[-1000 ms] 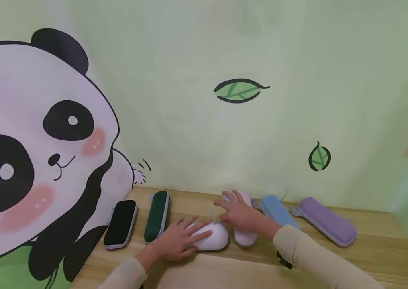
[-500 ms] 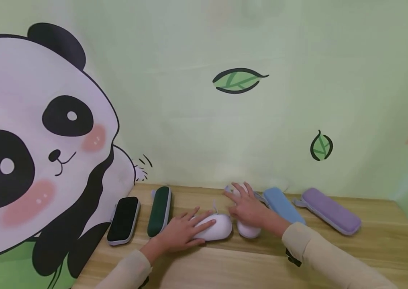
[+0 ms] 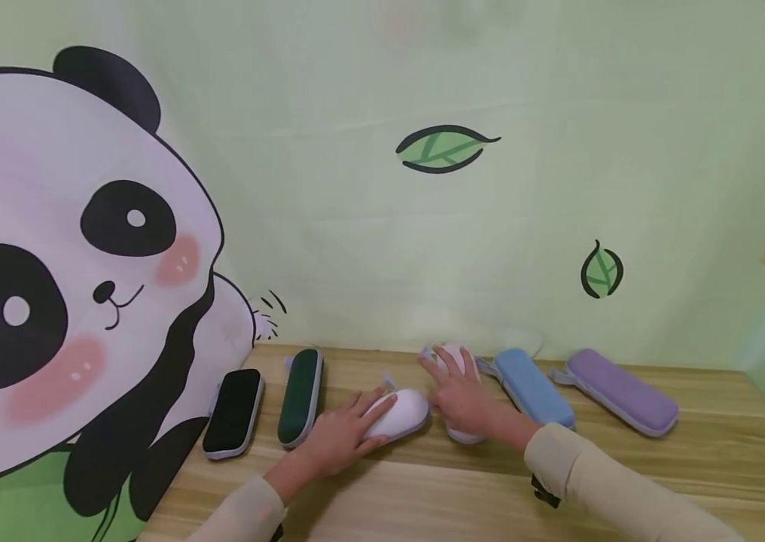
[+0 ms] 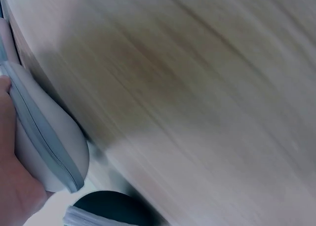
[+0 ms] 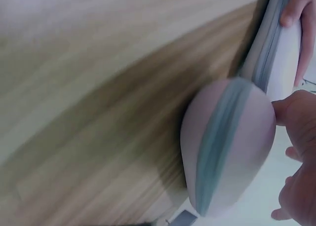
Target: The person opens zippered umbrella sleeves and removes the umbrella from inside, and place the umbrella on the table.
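A white zip-up glasses case [image 3: 407, 412] lies slanted on the wooden table. My left hand [image 3: 338, 438] holds its left end, thumb along the near side and fingers over the top. In the left wrist view the thumb is against the grey zip of this white case [image 4: 64, 132]. Just right of it, a pale pink glasses case [image 3: 462, 436] points away from me, mostly covered by my right hand [image 3: 465, 403]. That hand rests on it with fingers spread forward. The right wrist view shows the thumb touching the side of the pink case [image 5: 249, 137].
To the left lie a black case [image 3: 233, 412] and a dark green case [image 3: 300, 399]. Right of my hands are a blue case [image 3: 533, 388] and a purple case [image 3: 620, 391], both with wrist straps. A panda-printed backdrop [image 3: 328, 248] rises behind the wooden table [image 3: 559, 482].
The white case has turned under my left hand, its right end swinging away from me. My right hand stays over the pink case. The head view has shifted slightly.
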The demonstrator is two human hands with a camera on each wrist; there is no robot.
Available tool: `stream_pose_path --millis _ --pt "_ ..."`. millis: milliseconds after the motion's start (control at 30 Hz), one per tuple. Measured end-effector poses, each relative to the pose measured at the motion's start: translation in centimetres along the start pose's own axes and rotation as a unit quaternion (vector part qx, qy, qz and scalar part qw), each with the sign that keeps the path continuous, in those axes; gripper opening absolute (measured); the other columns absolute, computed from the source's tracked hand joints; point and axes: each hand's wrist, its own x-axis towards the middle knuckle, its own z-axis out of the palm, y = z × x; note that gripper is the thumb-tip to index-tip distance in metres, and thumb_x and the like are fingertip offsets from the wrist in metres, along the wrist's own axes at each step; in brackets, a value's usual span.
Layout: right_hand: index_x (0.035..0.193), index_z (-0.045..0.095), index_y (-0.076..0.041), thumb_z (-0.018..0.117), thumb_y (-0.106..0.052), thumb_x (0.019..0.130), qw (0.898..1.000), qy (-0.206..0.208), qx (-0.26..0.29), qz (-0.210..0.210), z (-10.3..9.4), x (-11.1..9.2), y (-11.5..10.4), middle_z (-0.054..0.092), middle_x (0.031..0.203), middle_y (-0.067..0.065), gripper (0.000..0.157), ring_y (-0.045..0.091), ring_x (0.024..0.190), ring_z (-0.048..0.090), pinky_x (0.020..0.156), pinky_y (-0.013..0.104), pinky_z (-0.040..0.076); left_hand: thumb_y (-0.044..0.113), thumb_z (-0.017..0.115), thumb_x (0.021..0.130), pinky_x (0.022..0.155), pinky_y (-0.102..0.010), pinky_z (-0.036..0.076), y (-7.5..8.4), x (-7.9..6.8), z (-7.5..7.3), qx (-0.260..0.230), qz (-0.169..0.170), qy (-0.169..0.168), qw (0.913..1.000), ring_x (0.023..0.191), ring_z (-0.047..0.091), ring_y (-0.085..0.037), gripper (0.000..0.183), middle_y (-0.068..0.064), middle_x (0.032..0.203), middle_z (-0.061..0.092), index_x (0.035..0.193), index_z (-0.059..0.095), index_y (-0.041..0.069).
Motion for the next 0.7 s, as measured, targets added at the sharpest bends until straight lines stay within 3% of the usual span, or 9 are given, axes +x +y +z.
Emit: stream_pose_path --millis 200,533,700 --pt "0.076 0.077 -0.023 0.079 -0.015 0.082 1.0 0.002 0.017 -0.011 0.5 0.4 -1.5 0.043 0.153 0.018 0.01 0.05 0.141 0.034 0.1 0.08 0.029 0.056 0.047 0.104 0.07 -0.053 0.057 0.6 0.1 -0.2 -0.002 -0.049 -0.005 0.9988 0.136 0.049 -0.045 0.066 0.001 0.167 0.029 0.162 0.024 0.035" --pt "0.071 0.075 -0.023 0.076 -0.018 0.085 0.999 0.02 0.025 -0.008 0.2 0.2 -3.0 0.043 0.155 0.018 0.015 0.05 0.141 0.035 0.1 0.079 0.029 0.053 0.047 0.105 0.068 -0.057 0.057 3.1 0.8 -0.2 -0.012 -0.104 -0.011 0.9944 0.133 0.05 -0.048 0.065 -0.007 0.163 0.035 0.162 0.026 0.031" --pt "0.075 0.077 -0.024 0.076 -0.02 0.087 1.0 0.016 0.023 -0.005 0.4 0.2 -3.3 0.041 0.156 0.019 0.012 0.052 0.142 0.034 0.101 0.08 0.028 0.053 0.043 0.106 0.076 -0.059 0.055 4.5 0.9 0.1 -0.002 -0.149 -0.026 0.9885 0.135 0.048 -0.048 0.065 -0.008 0.164 0.033 0.163 0.023 0.031"
